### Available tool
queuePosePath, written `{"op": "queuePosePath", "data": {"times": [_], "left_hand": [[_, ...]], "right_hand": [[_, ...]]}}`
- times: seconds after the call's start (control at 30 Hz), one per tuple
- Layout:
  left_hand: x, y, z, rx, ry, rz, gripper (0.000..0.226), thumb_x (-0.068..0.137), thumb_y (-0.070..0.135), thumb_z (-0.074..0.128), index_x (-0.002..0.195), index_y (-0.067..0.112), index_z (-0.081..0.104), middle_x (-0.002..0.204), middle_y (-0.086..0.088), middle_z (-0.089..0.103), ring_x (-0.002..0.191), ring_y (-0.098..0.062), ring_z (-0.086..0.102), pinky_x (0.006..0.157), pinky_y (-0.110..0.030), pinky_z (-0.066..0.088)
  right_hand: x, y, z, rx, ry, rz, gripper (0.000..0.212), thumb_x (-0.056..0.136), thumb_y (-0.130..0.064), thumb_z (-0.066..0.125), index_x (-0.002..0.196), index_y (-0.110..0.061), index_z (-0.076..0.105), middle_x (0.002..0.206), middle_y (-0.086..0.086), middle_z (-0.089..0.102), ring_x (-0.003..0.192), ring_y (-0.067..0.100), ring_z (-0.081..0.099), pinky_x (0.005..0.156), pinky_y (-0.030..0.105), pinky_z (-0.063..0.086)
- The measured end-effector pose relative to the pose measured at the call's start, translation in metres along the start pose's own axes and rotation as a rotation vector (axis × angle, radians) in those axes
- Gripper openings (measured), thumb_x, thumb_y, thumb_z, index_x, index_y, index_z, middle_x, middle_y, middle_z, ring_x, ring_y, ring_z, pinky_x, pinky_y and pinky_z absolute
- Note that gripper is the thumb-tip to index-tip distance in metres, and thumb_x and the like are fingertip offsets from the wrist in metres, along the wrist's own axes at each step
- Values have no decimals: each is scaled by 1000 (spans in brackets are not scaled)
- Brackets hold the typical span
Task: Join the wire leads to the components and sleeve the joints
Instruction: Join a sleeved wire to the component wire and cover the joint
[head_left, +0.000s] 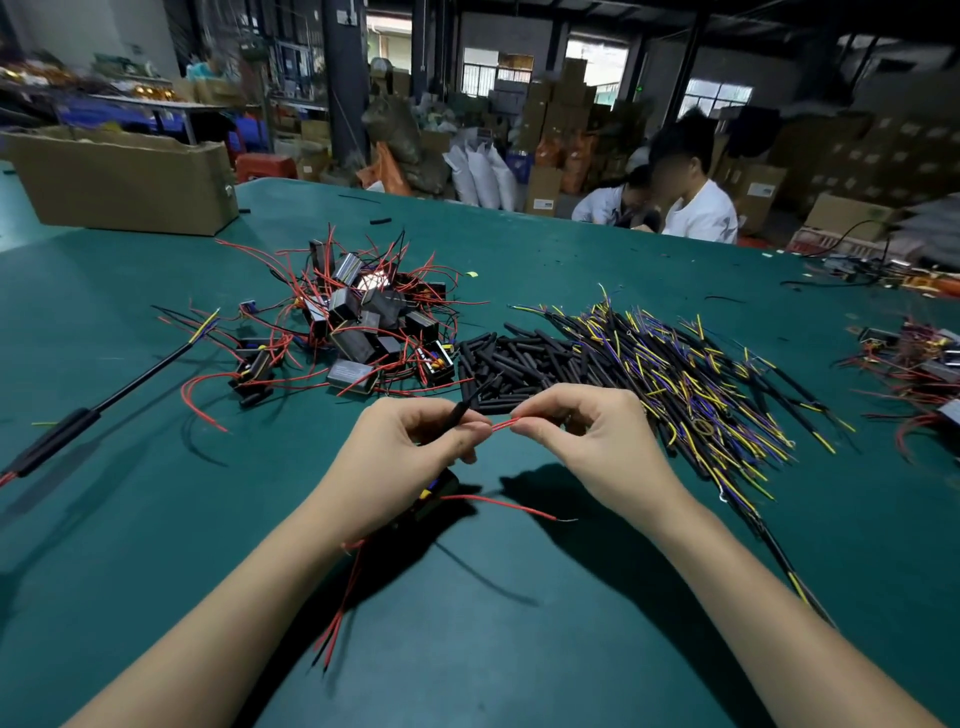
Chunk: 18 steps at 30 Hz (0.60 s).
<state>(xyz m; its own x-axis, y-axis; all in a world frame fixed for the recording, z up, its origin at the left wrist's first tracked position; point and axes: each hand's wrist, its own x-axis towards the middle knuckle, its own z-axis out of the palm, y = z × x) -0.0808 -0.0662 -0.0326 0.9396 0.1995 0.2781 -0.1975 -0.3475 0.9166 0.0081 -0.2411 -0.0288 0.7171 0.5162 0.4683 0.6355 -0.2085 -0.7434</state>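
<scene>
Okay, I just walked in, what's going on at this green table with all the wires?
A person is assembling small wired parts by hand. The left hand pinches a black sleeve and a red wire, whose other end the right hand pinches. A black component hangs under the left hand, a second red lead trailing from it. On the green table lie a pile of components with red wires, loose black sleeves, and a heap of yellow and blue wire leads.

Left hand (415, 441) and right hand (582, 431) pinch a red wire (501, 426) between them above the green table (519, 623).
</scene>
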Motion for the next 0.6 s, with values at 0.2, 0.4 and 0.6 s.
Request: {"op": "queuePosePath", "data": {"times": [0.2, 0.4, 0.6], "left_hand": [[-1, 3, 0, 3, 14, -6, 7, 85, 14, 69, 85, 16, 76, 74, -2, 73, 68, -3, 61, 70, -21, 49], [1, 1, 1, 19, 48, -12, 12, 85, 13, 69, 79, 22, 74, 81, -13, 73, 71, -12, 60, 75, -38, 53], [1, -6, 4, 85, 153, 61, 12, 86, 15, 69, 76, 17, 74, 62, 3, 65, 56, -1, 50, 60, -19, 43]], "right_hand": [[-1, 1, -6, 26, 34, 35, 11, 78, -13, 77, 73, -20, 71, 70, -8, 69, 65, 8, 59, 65, 30, 48], [-2, 4, -2, -104, 125, -12, 11, 78, -18, 78, 70, -19, 70, 61, -16, 63, 55, 1, 52, 55, 13, 37], [9, -2, -14, -40, 169, 14, 6, 79, -15, 77, 79, -19, 73, 70, -8, 70, 61, 5, 58, 62, 20, 46]]}}
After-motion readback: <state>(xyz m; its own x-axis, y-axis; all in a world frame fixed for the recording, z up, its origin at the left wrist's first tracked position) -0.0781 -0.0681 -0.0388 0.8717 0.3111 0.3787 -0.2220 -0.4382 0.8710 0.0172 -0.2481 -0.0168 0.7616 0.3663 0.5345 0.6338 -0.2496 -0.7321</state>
